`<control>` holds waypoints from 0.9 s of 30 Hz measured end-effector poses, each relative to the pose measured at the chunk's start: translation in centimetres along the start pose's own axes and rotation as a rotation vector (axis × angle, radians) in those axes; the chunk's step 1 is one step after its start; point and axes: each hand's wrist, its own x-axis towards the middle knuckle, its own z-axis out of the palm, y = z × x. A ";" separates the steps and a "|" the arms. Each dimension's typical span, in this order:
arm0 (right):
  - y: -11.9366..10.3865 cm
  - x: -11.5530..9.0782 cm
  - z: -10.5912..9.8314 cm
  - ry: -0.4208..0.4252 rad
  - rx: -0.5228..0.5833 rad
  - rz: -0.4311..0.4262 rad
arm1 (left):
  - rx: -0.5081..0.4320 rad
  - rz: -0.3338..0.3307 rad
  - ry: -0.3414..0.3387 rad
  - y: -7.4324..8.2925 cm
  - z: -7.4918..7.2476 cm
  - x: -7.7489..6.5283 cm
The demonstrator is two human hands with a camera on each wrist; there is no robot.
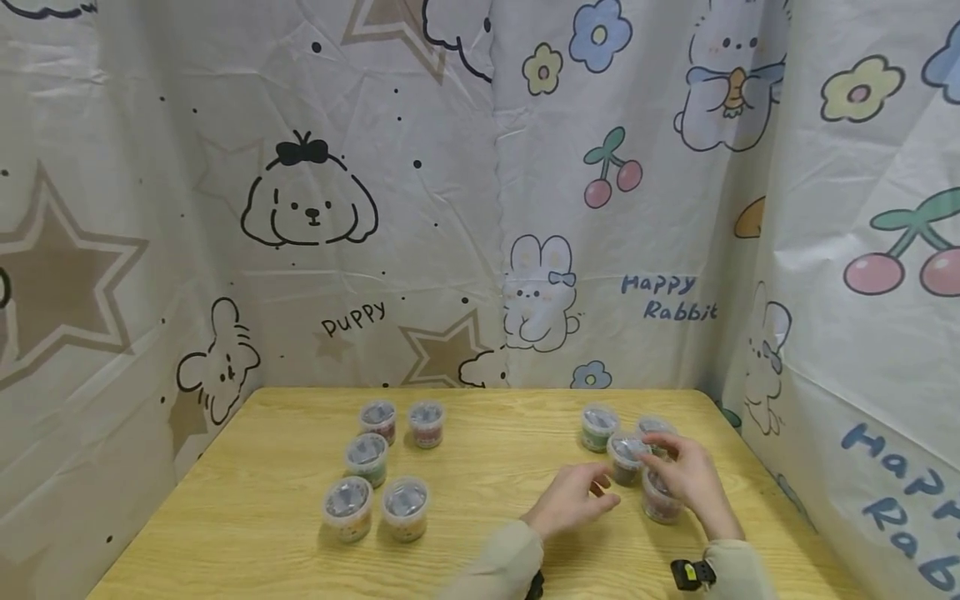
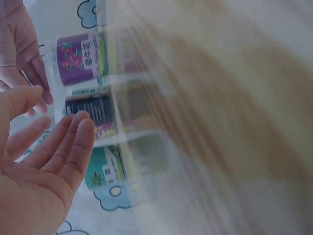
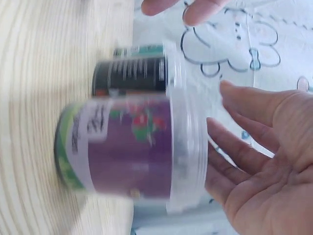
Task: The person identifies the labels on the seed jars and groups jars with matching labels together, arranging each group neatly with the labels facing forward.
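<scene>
Small clear-lidded tubs stand on the right of the table: one with a green label [image 1: 598,433], one with a black label [image 1: 624,473], one with a purple label [image 1: 662,507], and another tub [image 1: 654,425] partly hidden by fingers. My right hand [image 1: 693,473] hovers over them, its fingers loosely bent close to the lids and nothing gripped. In the right wrist view the purple tub [image 3: 132,147] is nearest that palm. To the left of the purple tub, my left hand [image 1: 573,500] is held with relaxed, spread fingers and holds nothing. The black tub [image 2: 90,108] shows behind its fingertips.
On the left of the wooden table [image 1: 495,467] stand two reddish-labelled tubs, one of them this tub [image 1: 426,427], a green tub [image 1: 367,462], and two orange-labelled tubs, including this front tub [image 1: 406,512]. A printed cloth [image 1: 435,250] walls in the back and sides.
</scene>
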 end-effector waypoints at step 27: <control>4.1 -1.2 -3.2 -0.316 0.068 -0.129 | 0.211 0.133 -0.091 2.5 2.4 1.1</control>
